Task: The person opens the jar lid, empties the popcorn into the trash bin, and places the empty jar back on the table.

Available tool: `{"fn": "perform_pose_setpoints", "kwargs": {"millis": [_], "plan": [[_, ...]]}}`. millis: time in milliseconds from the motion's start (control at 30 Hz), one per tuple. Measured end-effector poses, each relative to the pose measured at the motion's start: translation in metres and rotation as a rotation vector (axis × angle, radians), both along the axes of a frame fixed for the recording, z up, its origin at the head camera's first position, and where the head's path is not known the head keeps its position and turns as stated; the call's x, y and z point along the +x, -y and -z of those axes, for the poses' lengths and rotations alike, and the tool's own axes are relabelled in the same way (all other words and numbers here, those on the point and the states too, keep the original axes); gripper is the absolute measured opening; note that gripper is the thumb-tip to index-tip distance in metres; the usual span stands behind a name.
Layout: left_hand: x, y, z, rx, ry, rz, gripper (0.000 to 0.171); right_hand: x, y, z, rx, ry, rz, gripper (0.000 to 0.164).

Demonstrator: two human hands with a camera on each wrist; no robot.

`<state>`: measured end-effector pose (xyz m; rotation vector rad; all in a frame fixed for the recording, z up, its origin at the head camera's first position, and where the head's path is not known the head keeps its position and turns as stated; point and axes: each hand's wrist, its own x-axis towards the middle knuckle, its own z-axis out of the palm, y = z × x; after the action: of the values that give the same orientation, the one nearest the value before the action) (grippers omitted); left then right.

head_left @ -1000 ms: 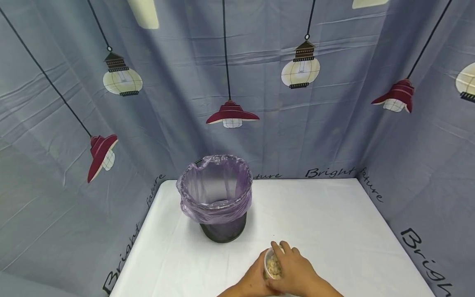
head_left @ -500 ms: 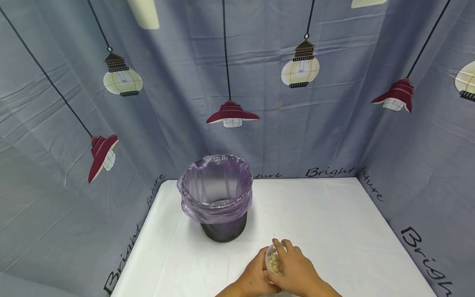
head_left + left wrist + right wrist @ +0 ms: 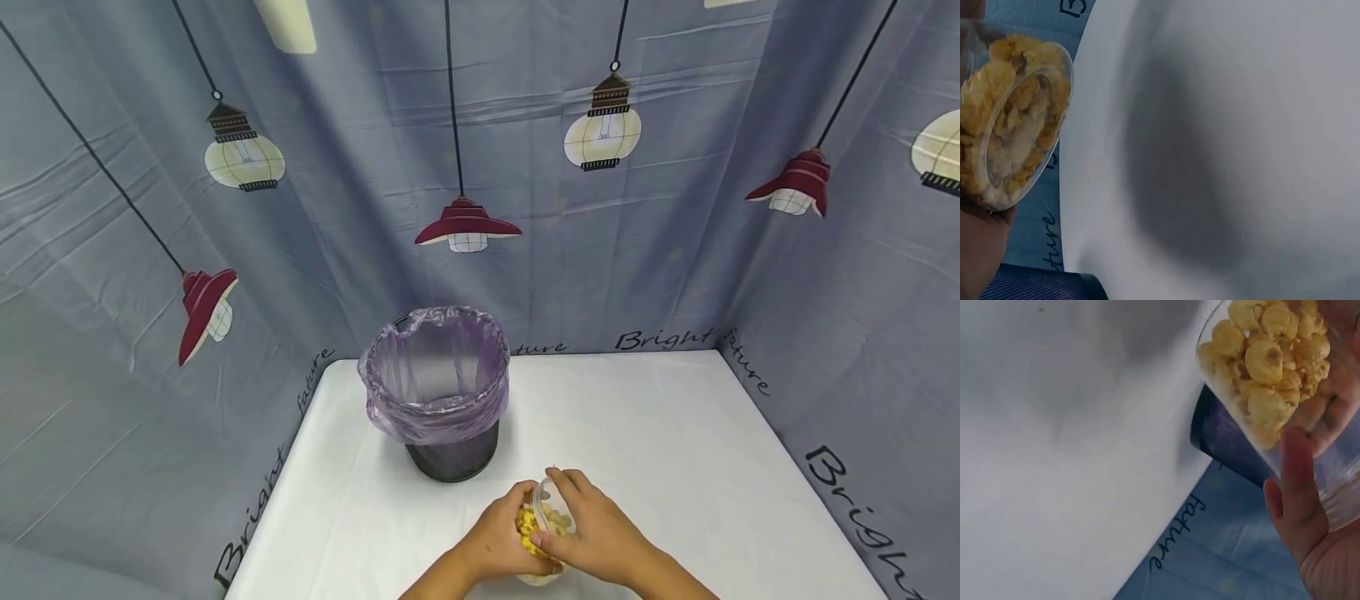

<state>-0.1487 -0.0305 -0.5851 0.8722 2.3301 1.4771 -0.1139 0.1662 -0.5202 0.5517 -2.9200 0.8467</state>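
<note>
Head view shows the left hand (image 3: 497,535) and right hand (image 3: 602,533) both gripping a clear cup (image 3: 528,532) of popcorn (image 3: 557,523), tilted and raised above the bench (image 3: 675,450). Beyond, to the left, stands a dark bin (image 3: 453,460) with a purple liner (image 3: 442,427) over its rim.

Two hands (image 3: 1325,553) grip a clear container (image 3: 1342,464) of yellow popcorn (image 3: 1266,369) over the white bench (image 3: 1072,456). Beyond it show part of a dark bin (image 3: 1225,431) and blue cloth (image 3: 1229,544) lettered "fature".
</note>
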Motion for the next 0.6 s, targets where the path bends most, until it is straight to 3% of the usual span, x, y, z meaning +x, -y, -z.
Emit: {"fn": "perform_pose_setpoints", "kwargs": {"millis": [167, 433, 500, 600], "plan": [[-0.008, 0.008, -0.010, 0.089, 0.094, 0.062, 0.086, -0.002, -0.003, -0.007, -0.023, -0.030, -0.048, 0.085], [-0.014, 0.012, -0.017, 0.118, 0.142, 0.171, 0.072, 0.001, -0.008, -0.005, -0.053, -0.165, -0.145, 0.077], [-0.015, 0.014, -0.019, 0.144, 0.210, 0.237, 0.067, 0.003, -0.009, -0.005, -0.074, -0.185, -0.199, 0.077], [-0.017, 0.019, -0.021, 0.228, 0.373, 0.394, 0.066, 0.006, -0.010, -0.006, -0.104, -0.199, -0.303, 0.078]]}}
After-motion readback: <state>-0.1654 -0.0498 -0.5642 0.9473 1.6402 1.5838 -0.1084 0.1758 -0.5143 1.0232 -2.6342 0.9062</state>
